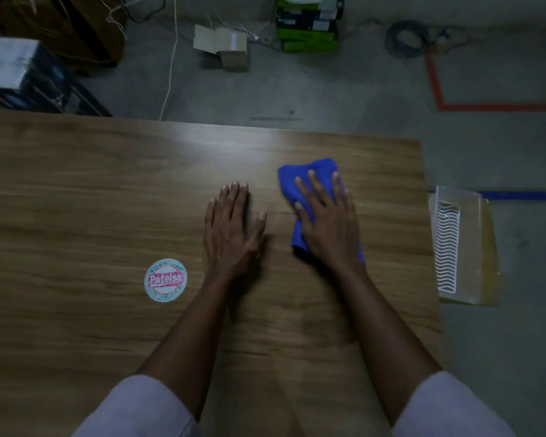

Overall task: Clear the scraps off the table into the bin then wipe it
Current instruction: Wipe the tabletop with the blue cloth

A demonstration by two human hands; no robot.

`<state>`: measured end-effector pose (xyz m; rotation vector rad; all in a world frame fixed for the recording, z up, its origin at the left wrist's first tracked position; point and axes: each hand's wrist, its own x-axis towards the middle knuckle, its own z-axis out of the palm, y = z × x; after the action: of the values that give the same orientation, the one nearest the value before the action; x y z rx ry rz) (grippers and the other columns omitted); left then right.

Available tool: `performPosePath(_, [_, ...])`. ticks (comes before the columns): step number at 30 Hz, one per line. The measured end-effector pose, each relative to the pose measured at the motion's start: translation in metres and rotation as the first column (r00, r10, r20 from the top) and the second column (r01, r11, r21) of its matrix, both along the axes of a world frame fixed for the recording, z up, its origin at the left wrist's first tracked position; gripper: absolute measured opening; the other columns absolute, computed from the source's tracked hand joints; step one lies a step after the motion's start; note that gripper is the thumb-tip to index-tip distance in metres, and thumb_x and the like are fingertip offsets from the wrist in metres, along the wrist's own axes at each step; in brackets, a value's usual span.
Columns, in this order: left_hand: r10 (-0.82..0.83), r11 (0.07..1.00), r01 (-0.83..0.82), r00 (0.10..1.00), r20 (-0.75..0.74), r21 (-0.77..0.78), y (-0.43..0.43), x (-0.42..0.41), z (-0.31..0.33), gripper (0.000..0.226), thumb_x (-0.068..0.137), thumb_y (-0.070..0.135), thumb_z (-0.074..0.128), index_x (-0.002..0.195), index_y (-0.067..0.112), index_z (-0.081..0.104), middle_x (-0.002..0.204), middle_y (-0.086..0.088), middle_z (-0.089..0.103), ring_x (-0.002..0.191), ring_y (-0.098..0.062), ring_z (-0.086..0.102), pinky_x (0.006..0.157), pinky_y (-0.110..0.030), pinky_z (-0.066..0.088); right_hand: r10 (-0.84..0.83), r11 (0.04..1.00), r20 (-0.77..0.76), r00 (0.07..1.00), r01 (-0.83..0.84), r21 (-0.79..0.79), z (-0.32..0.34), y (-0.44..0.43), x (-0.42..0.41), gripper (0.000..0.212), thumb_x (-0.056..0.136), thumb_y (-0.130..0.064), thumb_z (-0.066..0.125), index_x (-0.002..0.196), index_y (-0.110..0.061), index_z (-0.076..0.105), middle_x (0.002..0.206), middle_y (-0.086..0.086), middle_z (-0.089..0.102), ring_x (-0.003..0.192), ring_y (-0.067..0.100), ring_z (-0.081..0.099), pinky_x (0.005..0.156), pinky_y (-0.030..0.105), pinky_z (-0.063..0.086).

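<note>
Presently wiping. Right hand pressed flat, fingers spread, on folded blue cloth at right-centre of wooden table; cloth's long axis away from body. Left hand flat on bare wood just beside, holding nothing. Leftward: likely remaining surface, round sticker.

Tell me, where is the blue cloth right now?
In the head view, the blue cloth lies on the wooden table, right of centre, pressed under the right hand, with the left hand just beside it.
</note>
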<state>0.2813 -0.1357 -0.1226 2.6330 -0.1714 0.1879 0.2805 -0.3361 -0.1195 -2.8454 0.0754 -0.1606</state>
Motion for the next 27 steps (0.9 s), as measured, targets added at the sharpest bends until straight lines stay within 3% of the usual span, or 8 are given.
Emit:
performPosePath(5, [0.004,0.998,-0.006,0.999,0.033,0.065,0.001,0.002,-0.002,0.068,0.101,0.052,0.036,0.155,0.011,0.041,0.163,-0.007,0.037,0.153,-0.021,0.029,0.126,-0.043,0.018,-0.271,0.961,0.022,0.962,0.269,0.065,0.004,0.038,0.004,0.054,0.104,-0.047,0.033,0.156,-0.035,0.04,0.165,-0.009,0.031,0.157,0.031,0.015,0.123,0.052,0.021])
performPosePath(10, [-0.004,0.999,0.004,1.0,0.02,0.038,0.002,0.001,-0.002,0.068,0.102,0.05,0.036,0.155,0.009,0.04,0.163,-0.009,0.037,0.153,-0.022,0.029,0.127,-0.039,0.013,0.378,0.925,0.017,0.926,-0.378,0.032,-0.002,0.035,-0.025,0.056,0.097,-0.037,0.043,0.153,-0.034,0.045,0.164,-0.008,0.035,0.156,0.03,0.018,0.123,0.052,0.022])
performPosePath(12, [-0.006,0.998,0.005,1.0,0.01,0.063,0.002,0.0,-0.001,0.068,0.102,0.051,0.037,0.156,0.01,0.039,0.164,-0.007,0.035,0.154,-0.02,0.026,0.128,-0.038,0.012,0.277,0.961,0.023,0.961,-0.277,-0.014,-0.006,0.002,0.0,0.053,0.1,-0.042,0.04,0.153,-0.035,0.046,0.163,-0.008,0.038,0.155,0.032,0.021,0.122,0.052,0.025])
performPosePath(16, [-0.001,0.996,0.001,1.0,0.008,0.084,0.001,0.001,-0.001,0.068,0.102,0.052,0.038,0.157,0.012,0.037,0.166,-0.005,0.032,0.155,-0.018,0.023,0.128,-0.039,0.011,-0.248,0.966,-0.046,0.968,0.251,0.057,0.005,-0.016,0.049,0.054,0.104,-0.046,0.037,0.157,-0.036,0.038,0.166,-0.01,0.028,0.157,0.031,0.012,0.125,0.047,0.017])
performPosePath(18, [0.007,0.997,-0.008,1.0,0.019,0.074,0.001,0.001,-0.001,0.067,0.102,0.05,0.039,0.156,0.011,0.04,0.165,-0.006,0.034,0.155,-0.019,0.025,0.128,-0.04,0.013,-0.172,0.984,-0.023,0.985,0.173,0.049,0.007,0.024,0.044,0.056,0.102,-0.043,0.038,0.157,-0.033,0.037,0.166,-0.005,0.029,0.156,0.036,0.013,0.125,0.049,0.018])
performPosePath(22, [0.018,1.0,-0.018,0.999,0.036,0.008,0.002,0.001,0.001,0.066,0.103,0.046,0.038,0.153,0.004,0.042,0.161,-0.012,0.039,0.152,-0.021,0.032,0.127,-0.041,0.017,0.322,0.946,0.012,0.947,-0.323,0.035,0.001,0.06,0.006,0.056,0.1,-0.035,0.039,0.155,-0.029,0.042,0.164,-0.005,0.035,0.156,0.031,0.017,0.123,0.048,0.021])
performPosePath(24, [0.002,1.0,-0.002,1.0,0.022,0.025,0.001,0.001,0.002,0.066,0.102,0.047,0.039,0.154,0.006,0.041,0.163,-0.01,0.037,0.153,-0.021,0.029,0.127,-0.042,0.016,0.288,0.958,0.051,0.956,-0.288,-0.004,-0.002,0.024,0.011,0.052,0.103,-0.038,0.04,0.155,-0.031,0.043,0.163,-0.005,0.037,0.156,0.032,0.02,0.121,0.049,0.028])
performPosePath(27, [-0.003,0.998,0.003,1.0,0.002,0.069,0.0,0.001,0.002,0.068,0.102,0.05,0.037,0.156,0.009,0.039,0.166,-0.008,0.032,0.155,-0.019,0.024,0.128,-0.04,0.012,-0.064,0.998,0.039,0.997,0.064,-0.002,-0.004,-0.029,0.026,0.05,0.104,-0.043,0.043,0.153,-0.033,0.045,0.162,-0.006,0.038,0.154,0.033,0.024,0.117,0.048,0.032])
